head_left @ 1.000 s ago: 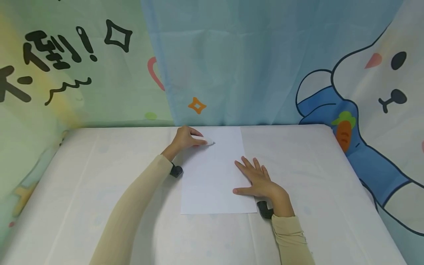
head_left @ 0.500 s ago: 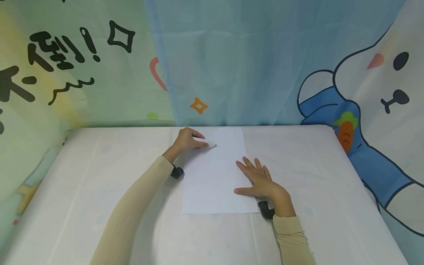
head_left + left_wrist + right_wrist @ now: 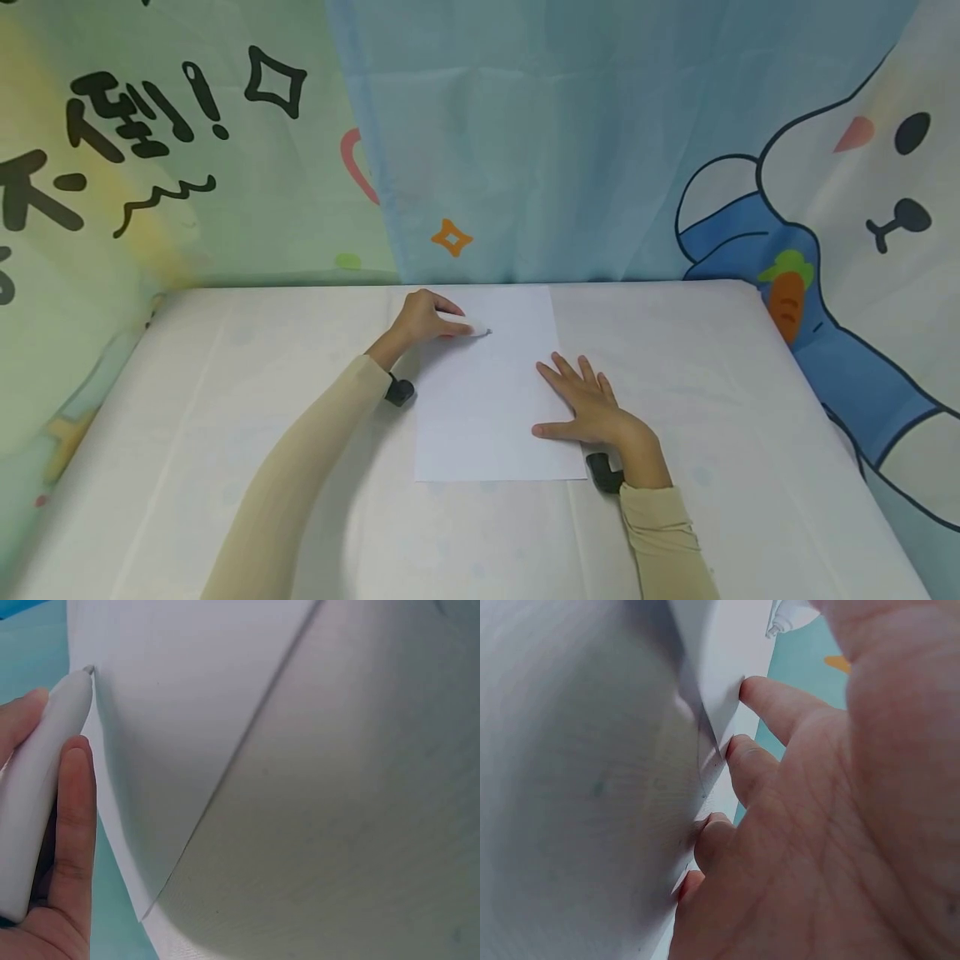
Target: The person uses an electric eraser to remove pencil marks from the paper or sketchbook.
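Note:
A sheet of white paper lies on the white-covered table. Near its far left part my left hand pinches a thick white pen between thumb and fingers. In the left wrist view the pen tapers to a small grey metal tip, which points at the paper; whether it touches I cannot tell. My right hand rests with spread fingers across the paper's right edge. Its fingertips press at the sheet and the table beside it in the right wrist view. No mark on the paper is visible.
The white tablecloth spreads around the sheet on both sides. Behind the table's far edge hangs a printed curtain with a cartoon rabbit at right. Black wrist cameras sit at the left wrist and right wrist.
The pen tip in my left hand has shifted slightly toward the near side of the paper. My right hand stays in place. The head view has drifted a little.

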Tool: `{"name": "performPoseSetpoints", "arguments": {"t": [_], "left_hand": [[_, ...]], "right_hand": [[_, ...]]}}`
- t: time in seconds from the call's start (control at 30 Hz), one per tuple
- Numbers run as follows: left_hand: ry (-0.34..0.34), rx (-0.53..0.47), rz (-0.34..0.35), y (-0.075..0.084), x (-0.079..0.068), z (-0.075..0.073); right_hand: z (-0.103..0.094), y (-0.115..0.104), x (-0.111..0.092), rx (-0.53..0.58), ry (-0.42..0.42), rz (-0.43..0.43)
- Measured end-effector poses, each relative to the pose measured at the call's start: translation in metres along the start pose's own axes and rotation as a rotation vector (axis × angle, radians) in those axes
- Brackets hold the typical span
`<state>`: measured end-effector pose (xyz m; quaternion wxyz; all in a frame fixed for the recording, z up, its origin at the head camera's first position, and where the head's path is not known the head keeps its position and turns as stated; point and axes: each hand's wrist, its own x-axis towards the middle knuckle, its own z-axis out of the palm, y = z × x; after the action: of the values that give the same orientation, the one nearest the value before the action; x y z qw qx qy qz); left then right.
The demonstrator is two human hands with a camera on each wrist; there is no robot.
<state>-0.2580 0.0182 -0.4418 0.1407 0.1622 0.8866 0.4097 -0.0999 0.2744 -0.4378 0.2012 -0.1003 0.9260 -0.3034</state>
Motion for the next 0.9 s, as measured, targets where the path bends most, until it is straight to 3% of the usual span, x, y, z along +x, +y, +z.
{"name": "performPoseSetpoints", "arguments": {"t": [0.9], "left_hand": [[0.018,-0.042,-0.014,0.0036,0.0028,0.0020]], "right_hand": [[0.0000,0.0015,-0.0017,0.008,0.013,-0.015]]}}
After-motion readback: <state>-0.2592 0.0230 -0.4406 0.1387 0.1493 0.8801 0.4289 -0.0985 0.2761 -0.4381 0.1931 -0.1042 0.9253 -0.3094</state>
